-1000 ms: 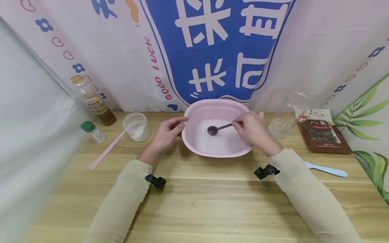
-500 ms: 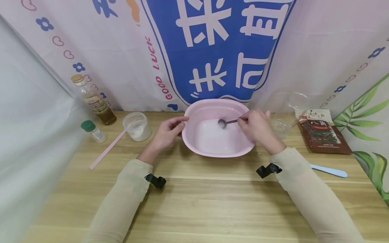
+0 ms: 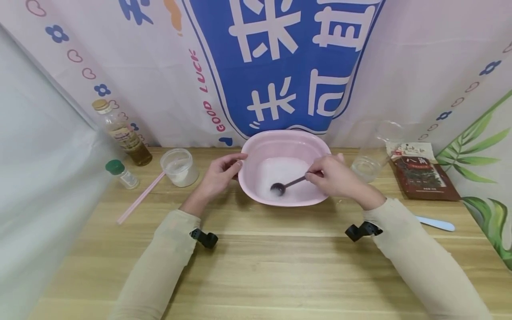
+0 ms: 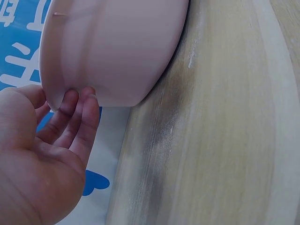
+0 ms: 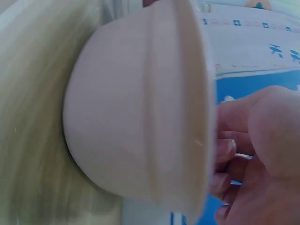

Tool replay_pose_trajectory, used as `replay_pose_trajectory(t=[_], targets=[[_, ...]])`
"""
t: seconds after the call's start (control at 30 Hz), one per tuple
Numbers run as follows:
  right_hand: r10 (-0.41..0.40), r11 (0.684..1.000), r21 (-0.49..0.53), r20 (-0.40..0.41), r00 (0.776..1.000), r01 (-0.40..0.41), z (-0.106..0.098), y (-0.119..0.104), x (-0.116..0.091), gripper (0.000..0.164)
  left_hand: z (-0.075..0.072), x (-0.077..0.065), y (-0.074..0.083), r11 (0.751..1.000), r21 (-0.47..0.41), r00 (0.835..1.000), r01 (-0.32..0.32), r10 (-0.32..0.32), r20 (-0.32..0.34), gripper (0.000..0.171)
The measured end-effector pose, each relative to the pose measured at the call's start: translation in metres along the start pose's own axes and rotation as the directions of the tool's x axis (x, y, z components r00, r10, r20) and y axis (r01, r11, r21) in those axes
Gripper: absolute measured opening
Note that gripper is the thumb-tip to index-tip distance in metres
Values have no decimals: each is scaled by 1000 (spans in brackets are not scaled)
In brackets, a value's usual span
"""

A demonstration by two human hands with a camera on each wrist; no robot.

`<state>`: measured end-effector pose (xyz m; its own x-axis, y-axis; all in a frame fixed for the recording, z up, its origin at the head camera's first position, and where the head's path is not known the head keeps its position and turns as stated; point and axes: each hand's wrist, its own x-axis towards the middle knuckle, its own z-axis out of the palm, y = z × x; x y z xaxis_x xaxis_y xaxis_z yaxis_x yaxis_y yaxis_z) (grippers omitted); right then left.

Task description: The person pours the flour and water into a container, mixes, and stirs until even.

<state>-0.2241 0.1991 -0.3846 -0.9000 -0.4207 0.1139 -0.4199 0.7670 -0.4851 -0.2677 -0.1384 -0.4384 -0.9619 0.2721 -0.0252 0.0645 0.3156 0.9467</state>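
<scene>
A pink plastic basin (image 3: pixel 286 149) stands on the wooden table, with a white substance (image 3: pixel 286 171) spread over its bottom. My left hand (image 3: pixel 218 177) pinches the basin's left rim, thumb on top and fingertips against the outer wall, as the left wrist view shows. In my right hand (image 3: pixel 334 178) I grip the handle of a small dark spoon (image 3: pixel 295 181), its round bowl down in the white substance near the front left of the basin. From the right wrist view, the basin wall hides the spoon, while curled fingers (image 5: pixel 225 150) show past the rim.
Left of the basin stand a clear tub (image 3: pixel 180 171) of white powder, a green-capped shaker (image 3: pixel 123 174) and an oil bottle (image 3: pixel 127 140); pink chopsticks (image 3: pixel 140 200) lie nearby. On the right are a clear container (image 3: pixel 368 162), a brown spice packet (image 3: pixel 424 173) and a light-blue handle (image 3: pixel 437 223).
The spoon first shifted right and back within the basin, then swept left and toward me through the white substance. My left hand keeps its place on the rim.
</scene>
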Motion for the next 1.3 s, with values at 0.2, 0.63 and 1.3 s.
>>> replay_pose_trajectory(t=[0.2,0.63,1.3], targets=[[43,994,-95,-54,998,-48,-20,8,-17,15,0,0,0,1000,11,1000,18,-18,-3,37],[93,978,-169,-187,978,-126,2,5,12,20,1,-1,0,1000,7,1000,-6,7,-7,36],[72,984,-153,-105,992,-88,-20,11,-16,15,1,-1,0,1000,8,1000,-7,7,-8,37]])
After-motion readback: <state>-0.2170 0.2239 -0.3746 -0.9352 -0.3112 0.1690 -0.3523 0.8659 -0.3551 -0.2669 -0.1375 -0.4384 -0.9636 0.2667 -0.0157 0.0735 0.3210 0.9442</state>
